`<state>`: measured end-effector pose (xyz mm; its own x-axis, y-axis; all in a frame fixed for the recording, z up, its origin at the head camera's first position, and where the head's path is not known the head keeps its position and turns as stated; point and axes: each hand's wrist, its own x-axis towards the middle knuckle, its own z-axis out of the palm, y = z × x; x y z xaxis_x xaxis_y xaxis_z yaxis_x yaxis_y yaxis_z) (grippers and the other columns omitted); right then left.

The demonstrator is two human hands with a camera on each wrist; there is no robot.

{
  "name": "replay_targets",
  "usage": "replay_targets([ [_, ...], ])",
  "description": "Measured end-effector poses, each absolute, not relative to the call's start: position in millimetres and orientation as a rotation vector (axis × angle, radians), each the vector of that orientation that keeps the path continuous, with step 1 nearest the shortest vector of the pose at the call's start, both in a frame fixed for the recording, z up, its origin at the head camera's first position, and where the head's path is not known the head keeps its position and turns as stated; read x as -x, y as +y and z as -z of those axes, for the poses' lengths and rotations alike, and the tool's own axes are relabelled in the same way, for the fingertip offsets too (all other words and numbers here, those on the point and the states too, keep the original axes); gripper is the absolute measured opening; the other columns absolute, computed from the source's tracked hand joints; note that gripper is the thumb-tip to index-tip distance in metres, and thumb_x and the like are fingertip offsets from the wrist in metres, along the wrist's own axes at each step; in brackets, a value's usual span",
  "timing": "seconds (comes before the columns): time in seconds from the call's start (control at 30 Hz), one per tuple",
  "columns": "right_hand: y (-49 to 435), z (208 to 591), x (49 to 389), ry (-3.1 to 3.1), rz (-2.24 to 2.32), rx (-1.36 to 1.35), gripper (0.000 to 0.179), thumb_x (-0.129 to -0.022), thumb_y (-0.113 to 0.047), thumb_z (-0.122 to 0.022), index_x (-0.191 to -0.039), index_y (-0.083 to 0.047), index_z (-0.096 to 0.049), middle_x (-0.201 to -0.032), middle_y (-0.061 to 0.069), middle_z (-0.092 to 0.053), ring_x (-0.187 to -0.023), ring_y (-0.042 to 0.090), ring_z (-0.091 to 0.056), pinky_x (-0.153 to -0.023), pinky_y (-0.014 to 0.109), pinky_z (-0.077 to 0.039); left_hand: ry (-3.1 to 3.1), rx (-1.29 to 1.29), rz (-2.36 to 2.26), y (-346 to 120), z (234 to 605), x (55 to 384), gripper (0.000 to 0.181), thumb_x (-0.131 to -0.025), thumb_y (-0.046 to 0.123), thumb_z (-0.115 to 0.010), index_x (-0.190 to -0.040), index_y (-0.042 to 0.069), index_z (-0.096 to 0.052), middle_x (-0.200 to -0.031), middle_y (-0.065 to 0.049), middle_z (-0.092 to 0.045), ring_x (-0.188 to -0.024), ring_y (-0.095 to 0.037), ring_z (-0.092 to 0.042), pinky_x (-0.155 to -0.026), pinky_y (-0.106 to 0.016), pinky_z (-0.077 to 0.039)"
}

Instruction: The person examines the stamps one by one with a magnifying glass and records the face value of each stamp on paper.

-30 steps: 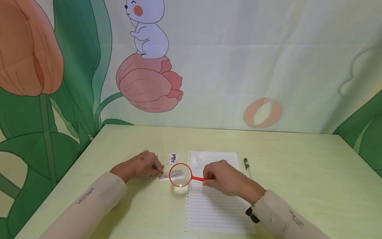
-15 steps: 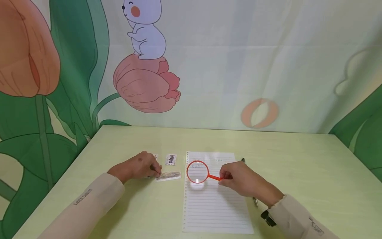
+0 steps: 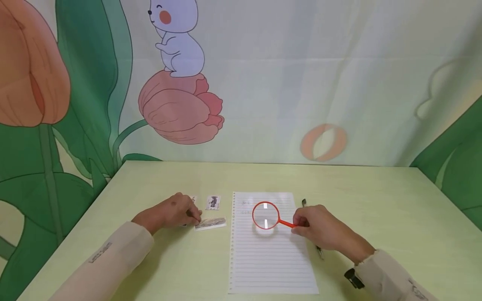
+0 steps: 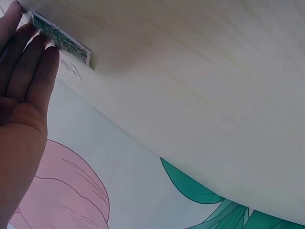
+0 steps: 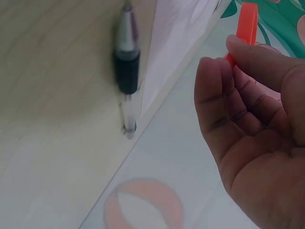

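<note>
In the head view my right hand (image 3: 325, 228) pinches the red handle of a round magnifying glass (image 3: 279, 220). Its lens lies over the upper part of a lined sheet (image 3: 271, 259) with faint handwriting. The right wrist view shows my thumb and fingertips on the red handle (image 5: 247, 24). My left hand (image 3: 171, 213) has its thumb and fingertips at the left end of a long stamp (image 3: 210, 223), pinching its corner. Behind it lies a small stamp with a dark figure (image 3: 213, 202). In the left wrist view a green stamp (image 4: 62, 38) lies by my fingers (image 4: 43, 81).
A pen (image 3: 319, 252) lies along the sheet's right side, partly behind my right hand; the right wrist view shows the pen's black grip (image 5: 127, 74). Another stamp (image 3: 193, 199) peeks out behind my left hand. A printed curtain (image 3: 263, 104) hangs behind the pale table (image 3: 361, 196).
My right hand has carried the magnifying glass rightward, from above the long stamp to above the lined sheet. My left hand stays at the stamp's end. The head view has shifted slightly.
</note>
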<state>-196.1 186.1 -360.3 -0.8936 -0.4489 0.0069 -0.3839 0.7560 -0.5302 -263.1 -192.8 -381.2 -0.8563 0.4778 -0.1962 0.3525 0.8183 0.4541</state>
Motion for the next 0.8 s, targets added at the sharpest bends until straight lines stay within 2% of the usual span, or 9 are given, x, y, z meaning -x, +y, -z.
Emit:
replay_targets([
  [0.8,236.8,368.3,190.5,2.927,0.761,0.523,0.016,-0.087,-0.013,-0.076,-0.078,-0.015,-0.063,-0.067,-0.009,-0.059,-0.063,0.008,-0.047,-0.057,0.024,-0.04,2.694,-0.6,-0.611,-191.7,381.7,263.4,0.013,-0.082,0.008,-0.081,-0.088,0.019,-0.083,-0.108,0.001,-0.074,-0.105,-0.016,-0.062,-0.084,-0.031,-0.051],
])
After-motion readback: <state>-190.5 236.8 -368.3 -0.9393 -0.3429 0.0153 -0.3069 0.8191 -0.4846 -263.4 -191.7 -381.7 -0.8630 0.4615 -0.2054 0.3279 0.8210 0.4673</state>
